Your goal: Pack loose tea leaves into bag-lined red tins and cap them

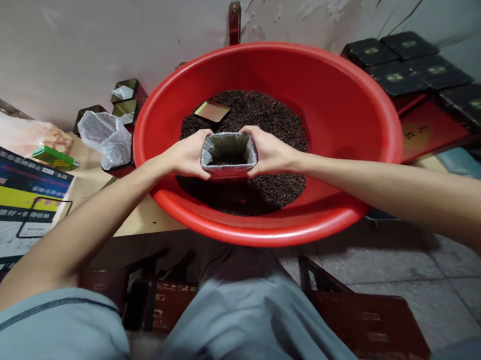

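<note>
A square tin [229, 173] lined with a clear plastic bag is held upright over the red basin [346, 121]. My left hand [193, 154] is closed around its left side, and my right hand [268, 150] grips the right side. Through the tin's open top some dark contents show, though how full it is I cannot tell. Below it lies a broad heap of dark, loose tea-like leaves [273, 116] in the basin. A gold-coloured tin lid [213, 111] rests on the heap just behind my left hand.
Several dark closed tins [408, 69] stand at the right. Open tins [126, 108] with plastic liners, one with its clear bag [106, 137] puffed out, stand left of the basin. A printed box [20, 207] and a green packet [54, 157] sit farther left.
</note>
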Demonstrator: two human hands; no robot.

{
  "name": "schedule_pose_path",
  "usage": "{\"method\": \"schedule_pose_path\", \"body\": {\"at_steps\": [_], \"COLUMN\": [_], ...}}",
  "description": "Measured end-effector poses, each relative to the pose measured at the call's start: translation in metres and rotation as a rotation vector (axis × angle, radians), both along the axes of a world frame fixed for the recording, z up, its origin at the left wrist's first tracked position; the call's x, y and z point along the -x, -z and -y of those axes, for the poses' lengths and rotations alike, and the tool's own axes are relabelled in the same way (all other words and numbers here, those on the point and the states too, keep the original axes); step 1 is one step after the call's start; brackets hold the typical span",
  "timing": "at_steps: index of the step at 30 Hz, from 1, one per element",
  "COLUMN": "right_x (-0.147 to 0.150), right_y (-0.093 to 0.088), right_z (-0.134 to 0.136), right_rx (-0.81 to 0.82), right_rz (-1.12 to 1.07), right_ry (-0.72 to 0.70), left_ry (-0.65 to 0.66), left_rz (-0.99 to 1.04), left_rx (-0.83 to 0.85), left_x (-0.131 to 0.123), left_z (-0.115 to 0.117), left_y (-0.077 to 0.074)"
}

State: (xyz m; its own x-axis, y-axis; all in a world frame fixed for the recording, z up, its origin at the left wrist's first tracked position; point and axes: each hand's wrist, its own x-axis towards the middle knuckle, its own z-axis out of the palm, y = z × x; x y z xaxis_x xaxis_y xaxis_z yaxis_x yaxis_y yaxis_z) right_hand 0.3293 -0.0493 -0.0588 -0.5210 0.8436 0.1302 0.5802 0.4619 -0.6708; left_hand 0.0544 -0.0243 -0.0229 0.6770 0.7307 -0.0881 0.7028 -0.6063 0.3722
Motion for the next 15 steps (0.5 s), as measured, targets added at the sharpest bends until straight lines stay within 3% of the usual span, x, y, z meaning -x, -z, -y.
{"method": "schedule_pose_path", "body": {"at_steps": [9, 12, 15], "right_x": [0.003, -0.014, -0.039], "right_y": [0.006, 0.004, 0.001], "right_z": [0.003, -0.01, -0.034], "right_rx": [0.023, 0.128, 0.179], "right_rz": [0.023, 0.083, 0.256], "right_ry": [-0.085, -0.136, -0.022], "left_ry": [-0.073, -0.068, -0.202], "left_rz": [-0.141, -0.249, -0.433], "left_rx": [0.083, 0.145, 0.077], "left_x": [-0.002, 0.01, 0.013], "left_z": [0.018, 0.001, -0.029], "left_y": [-0.012, -0.022, -0.039]}}
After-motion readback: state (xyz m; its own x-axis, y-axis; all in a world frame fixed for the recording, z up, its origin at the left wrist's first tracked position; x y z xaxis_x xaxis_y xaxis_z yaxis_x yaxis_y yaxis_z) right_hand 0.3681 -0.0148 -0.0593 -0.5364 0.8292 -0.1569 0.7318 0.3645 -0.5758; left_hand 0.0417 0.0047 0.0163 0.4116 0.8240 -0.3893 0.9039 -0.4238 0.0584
